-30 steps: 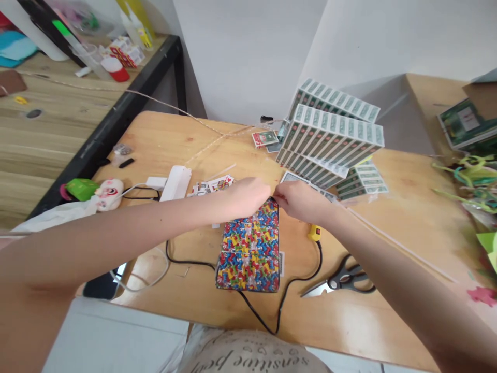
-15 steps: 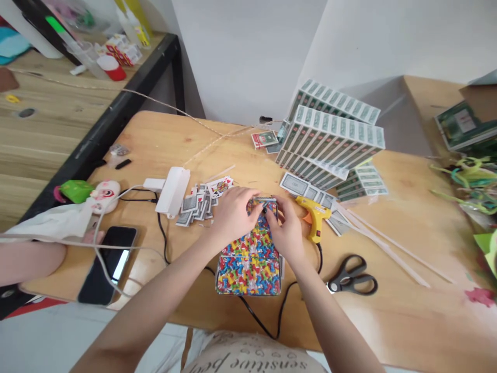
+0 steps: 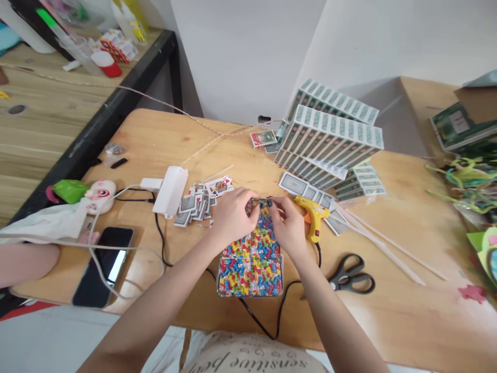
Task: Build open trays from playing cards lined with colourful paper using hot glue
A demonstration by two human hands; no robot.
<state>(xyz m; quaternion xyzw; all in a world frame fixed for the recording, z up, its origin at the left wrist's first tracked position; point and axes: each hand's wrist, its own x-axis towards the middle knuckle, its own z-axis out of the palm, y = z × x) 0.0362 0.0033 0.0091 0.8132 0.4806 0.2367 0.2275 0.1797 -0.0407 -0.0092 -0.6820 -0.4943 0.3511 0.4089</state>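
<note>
A box with a busy red, blue, yellow and green pattern (image 3: pixel 250 274) lies on the table in front of me. My left hand (image 3: pixel 236 215) curls over its far left corner, thumb on the top face. At the far right corner my right hand (image 3: pixel 288 225) pinches the far edge, thumb and fingertips close to my left thumb. The fingers behind that edge are hidden. Just right of my right hand lies a yellow glue gun (image 3: pixel 315 215). Loose playing cards (image 3: pixel 198 204) are heaped beyond my left hand.
Card boxes (image 3: pixel 330 132) stand stacked at the back right, with a row of cards (image 3: pixel 306 187) before them. Scissors (image 3: pixel 351 274) and glue sticks (image 3: pixel 388 248) lie right. A white power strip (image 3: pixel 171 191), phone (image 3: pixel 103 267) and loose cables lie left.
My right thumb and fingertips have shifted to the far edge of the box, the fingers now more bent. My left hand stays at its corner. The view has shifted slightly.
</note>
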